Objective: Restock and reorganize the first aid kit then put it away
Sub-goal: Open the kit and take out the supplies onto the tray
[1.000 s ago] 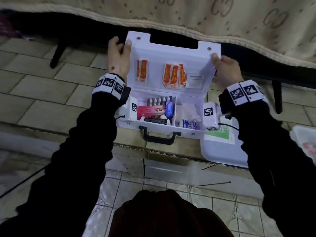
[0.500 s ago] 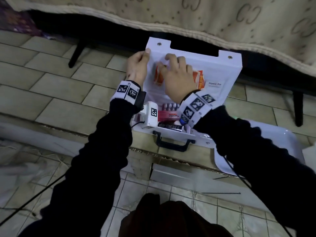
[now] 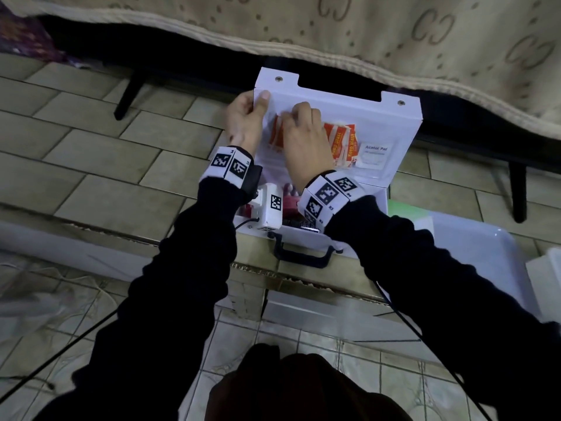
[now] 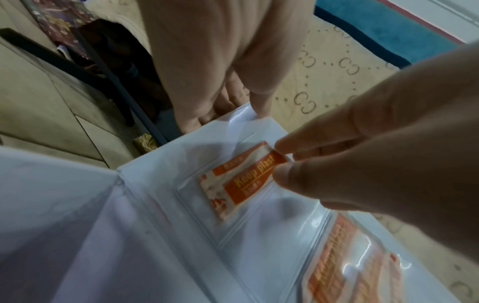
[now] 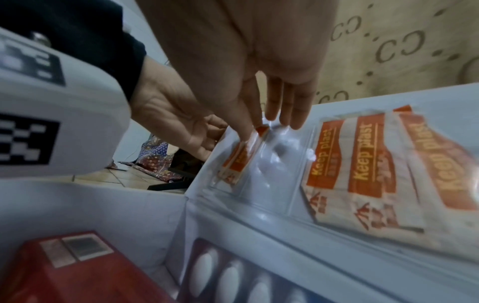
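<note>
The white first aid kit (image 3: 364, 117) stands open on a tiled ledge, its lid raised and its black handle (image 3: 300, 253) toward me. My left hand (image 3: 246, 117) grips the lid's upper left corner, thumb on the inner face. Reaching across, my right hand (image 3: 303, 129) pinches the top end of an orange "Keep plast" plaster (image 4: 241, 180) that sits in the lid's left clear pocket. More plasters (image 3: 341, 144) and an alcohol pad (image 3: 375, 154) fill the pockets to the right. A red box (image 5: 64, 270) and a blister pack (image 5: 233, 276) lie in the base.
A white tray (image 3: 473, 253) lies right of the kit. Behind the lid a bed with a beige blanket (image 3: 394, 41) overhangs, with black legs (image 3: 126, 95) on either side. The ledge drops off at a step edge (image 3: 151, 235) toward me.
My right hand left the lid's right edge, crossed to the left pocket and now pinches the plaster there. The left hand stays on the lid's left corner.
</note>
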`<state>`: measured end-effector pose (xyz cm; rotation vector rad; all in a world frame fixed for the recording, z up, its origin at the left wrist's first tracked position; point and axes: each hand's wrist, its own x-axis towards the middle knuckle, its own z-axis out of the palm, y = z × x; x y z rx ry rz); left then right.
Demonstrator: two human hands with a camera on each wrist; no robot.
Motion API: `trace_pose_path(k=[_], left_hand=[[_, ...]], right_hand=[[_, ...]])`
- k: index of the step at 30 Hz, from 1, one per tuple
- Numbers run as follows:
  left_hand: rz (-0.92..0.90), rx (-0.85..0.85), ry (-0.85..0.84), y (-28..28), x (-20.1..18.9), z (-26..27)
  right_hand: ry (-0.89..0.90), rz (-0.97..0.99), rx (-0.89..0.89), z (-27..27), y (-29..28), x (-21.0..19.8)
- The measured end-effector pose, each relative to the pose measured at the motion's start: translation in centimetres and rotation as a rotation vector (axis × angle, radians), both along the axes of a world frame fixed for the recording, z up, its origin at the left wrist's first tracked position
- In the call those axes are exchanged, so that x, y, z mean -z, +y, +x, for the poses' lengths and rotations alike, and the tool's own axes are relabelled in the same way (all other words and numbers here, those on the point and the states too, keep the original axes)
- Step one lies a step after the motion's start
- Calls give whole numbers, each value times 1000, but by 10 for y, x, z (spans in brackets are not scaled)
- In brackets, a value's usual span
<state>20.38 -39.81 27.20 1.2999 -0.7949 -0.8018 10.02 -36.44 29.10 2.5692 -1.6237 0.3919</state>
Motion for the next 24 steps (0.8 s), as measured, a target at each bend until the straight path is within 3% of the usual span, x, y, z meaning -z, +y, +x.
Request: trace_pose_path(k=[10, 15, 21, 24], left_hand=[[-23, 12, 24, 8, 3, -5], [-32, -27, 14, 7, 2, -11], [4, -5, -54, 5, -1, -20], [8, -18, -96, 5, -1, -20]], right_hand=[[-189, 108, 160, 10, -26, -22], [-461, 146, 85, -2, -32, -21], [-535, 95, 28, -16, -24, -15], [-672, 132, 20, -15, -19, -28]])
